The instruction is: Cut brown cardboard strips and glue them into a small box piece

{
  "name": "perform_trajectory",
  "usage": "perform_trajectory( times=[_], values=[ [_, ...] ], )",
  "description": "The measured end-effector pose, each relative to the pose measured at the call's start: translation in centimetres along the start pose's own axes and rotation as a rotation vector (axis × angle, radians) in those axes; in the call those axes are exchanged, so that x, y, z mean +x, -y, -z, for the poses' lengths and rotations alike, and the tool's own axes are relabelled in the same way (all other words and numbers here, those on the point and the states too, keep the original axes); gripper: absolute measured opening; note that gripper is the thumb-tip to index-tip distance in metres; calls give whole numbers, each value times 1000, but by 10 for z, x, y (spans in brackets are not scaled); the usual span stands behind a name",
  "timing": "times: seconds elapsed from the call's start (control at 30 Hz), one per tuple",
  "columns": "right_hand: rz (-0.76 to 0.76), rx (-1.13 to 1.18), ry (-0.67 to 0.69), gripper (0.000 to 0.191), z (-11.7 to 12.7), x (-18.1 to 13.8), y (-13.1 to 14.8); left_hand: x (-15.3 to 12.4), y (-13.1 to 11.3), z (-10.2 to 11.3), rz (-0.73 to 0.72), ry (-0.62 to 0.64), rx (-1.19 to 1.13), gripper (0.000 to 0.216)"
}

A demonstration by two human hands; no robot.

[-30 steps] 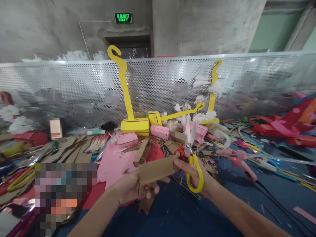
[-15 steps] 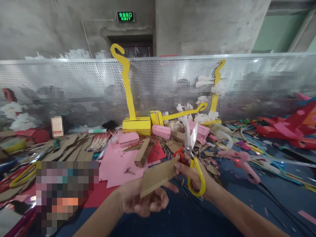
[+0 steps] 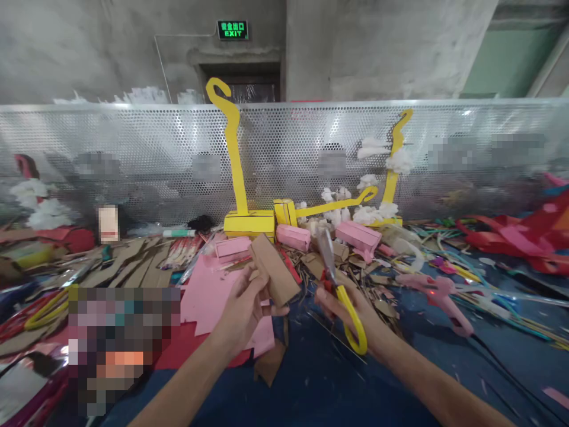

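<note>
My left hand (image 3: 251,308) is closed on a flat brown piece of cardboard (image 3: 276,270), which tilts up over the pink paper (image 3: 208,296). In my right hand (image 3: 344,302) are scissors (image 3: 328,255) with one yellow handle loop and a red part, blades pointing up and away, apart from the cardboard. Below my left hand a cardboard scrap (image 3: 270,362) lies on the blue tabletop. Beyond the hands stand a yellow box with a tall hooked neck (image 3: 235,160) and small pink boxes (image 3: 293,237).
A pink glue gun (image 3: 440,290) with a black cord lies to the right. Cardboard strips (image 3: 137,261) cover the left side. A perforated metal screen (image 3: 284,136) runs along the back. Red paper shapes (image 3: 520,237) sit at the far right, and small offcuts are scattered around.
My right hand has let go of the cardboard and keeps the scissors, whose blades have come closer together. My left hand has turned and raised the cardboard. A scrap now lies below it.
</note>
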State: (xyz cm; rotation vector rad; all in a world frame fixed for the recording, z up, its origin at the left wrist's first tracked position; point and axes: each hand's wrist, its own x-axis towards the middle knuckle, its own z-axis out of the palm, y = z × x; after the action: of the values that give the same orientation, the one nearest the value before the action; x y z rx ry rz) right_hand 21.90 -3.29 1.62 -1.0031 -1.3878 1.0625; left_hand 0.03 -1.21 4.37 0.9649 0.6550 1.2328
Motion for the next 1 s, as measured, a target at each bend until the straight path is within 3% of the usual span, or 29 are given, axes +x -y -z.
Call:
perform_trajectory(
  times=[0.17, 0.27, 0.5, 0.73, 1.0],
  values=[
    [-50, -172, 204, 38, -10, -13, 10, -1, -1, -2, -65, -5, 180, 53],
    [-11, -262, 256, 48, -13, -18, 13, 2, 4, 1, -126, -2, 213, 58],
    [126, -707, 28, 39, -5, -14, 11, 7, 4, 6, -215, 26, 105, 37],
    [301, -748, 90, 27, -7, -17, 25, 7, 5, 7, -254, 88, 49, 28],
    [253, -826, 62, 31, -9, -19, 20, 8, 10, 12, -254, 161, 102, 23]
  ],
)
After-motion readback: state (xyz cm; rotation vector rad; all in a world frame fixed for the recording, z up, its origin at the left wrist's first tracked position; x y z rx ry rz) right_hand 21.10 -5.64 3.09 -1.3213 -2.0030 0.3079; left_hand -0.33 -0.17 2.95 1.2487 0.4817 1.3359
